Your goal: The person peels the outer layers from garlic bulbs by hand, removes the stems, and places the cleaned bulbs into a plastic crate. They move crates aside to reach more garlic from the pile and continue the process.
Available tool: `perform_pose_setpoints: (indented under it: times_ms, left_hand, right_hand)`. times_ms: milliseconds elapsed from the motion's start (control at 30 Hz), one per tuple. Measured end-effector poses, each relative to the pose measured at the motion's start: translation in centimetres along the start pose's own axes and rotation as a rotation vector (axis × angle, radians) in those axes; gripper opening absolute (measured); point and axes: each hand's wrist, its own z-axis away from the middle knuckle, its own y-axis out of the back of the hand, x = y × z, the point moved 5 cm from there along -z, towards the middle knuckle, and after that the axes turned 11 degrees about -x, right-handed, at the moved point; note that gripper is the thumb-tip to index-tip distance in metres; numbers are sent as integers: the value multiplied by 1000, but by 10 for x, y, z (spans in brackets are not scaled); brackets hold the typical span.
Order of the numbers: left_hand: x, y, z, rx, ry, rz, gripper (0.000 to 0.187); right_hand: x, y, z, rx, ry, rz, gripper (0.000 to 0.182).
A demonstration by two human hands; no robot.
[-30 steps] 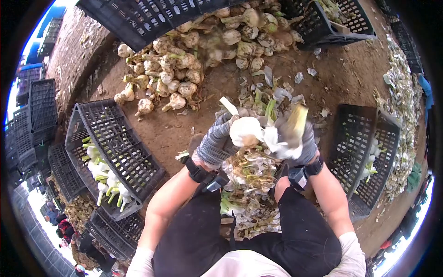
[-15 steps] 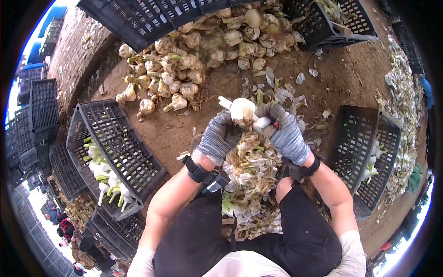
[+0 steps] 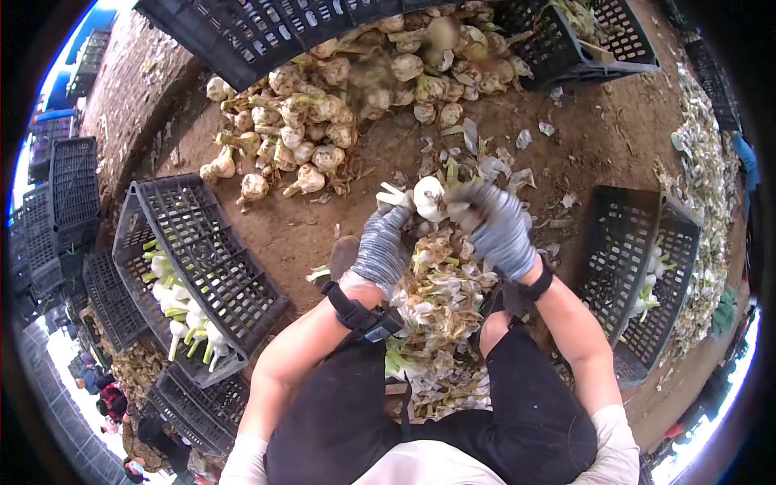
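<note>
My left hand (image 3: 385, 242), in a grey knitted glove, is closed around the stem of a garlic bulb (image 3: 429, 199). The bulb looks white and mostly peeled, and its pale cut stem (image 3: 393, 195) sticks out past my fingers to the left. Just right of the bulb is my right hand (image 3: 493, 226), gloved alike, with curled fingers partly smeared by motion. Whatever those fingers grip is too blurred to make out. Beneath both hands lies a heap of papery garlic skins (image 3: 440, 315) between my knees.
Unpeeled, soil-stained garlic bulbs (image 3: 323, 121) are piled ahead on the dirt floor. A black crate (image 3: 214, 255) with cleaned garlic stands at left, another crate (image 3: 618, 259) at right. More crates (image 3: 234, 40) border the pile. People (image 3: 113, 396) are at far lower left.
My right hand has come slightly away from the bulb and turned. The bulb has tilted in my left hand, showing a whiter side than the brownish one before.
</note>
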Motion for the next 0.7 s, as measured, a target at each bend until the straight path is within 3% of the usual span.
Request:
perform_pose_setpoints:
  times_ms: [33, 67, 267, 300, 333, 433, 533, 567, 600, 700]
  left_hand:
    - [3, -6, 1, -89, -44, -13, 15]
    - [7, -13, 3, -178, -88, -25, 15]
    - [9, -19, 5, -165, -72, -60, 18]
    - [10, -17, 5, -137, -83, -63, 19]
    - [10, -15, 4, -108, -94, -67, 19]
    - [4, -19, 5, -64, -122, -110, 18]
    - [3, -14, 7, -132, -155, -214, 21]
    - [4, -16, 7, -192, -171, -279, 24]
    - [2, -16, 6, -194, -169, -281, 24]
    - [-1, -20, -1, -326, -245, -237, 27]
  right_hand:
    - [10, 2, -1, -3, -122, -352, 36]
    - [11, 5, 0, -1, -122, -352, 36]
    - [15, 38, 10, 12, -268, -816, 34]
    - [5, 31, 13, 22, -159, -517, 39]
    - [-1, 19, 15, 24, -159, -516, 39]
    - [-31, 3, 14, 116, 65, 129, 30]
    - [-3, 4, 13, 47, -40, -9, 29]
    - [17, 6, 12, 93, -162, -457, 24]
    - [29, 5, 16, 96, -162, -457, 24]
    - [48, -9, 34, 150, -406, -1694, 29]
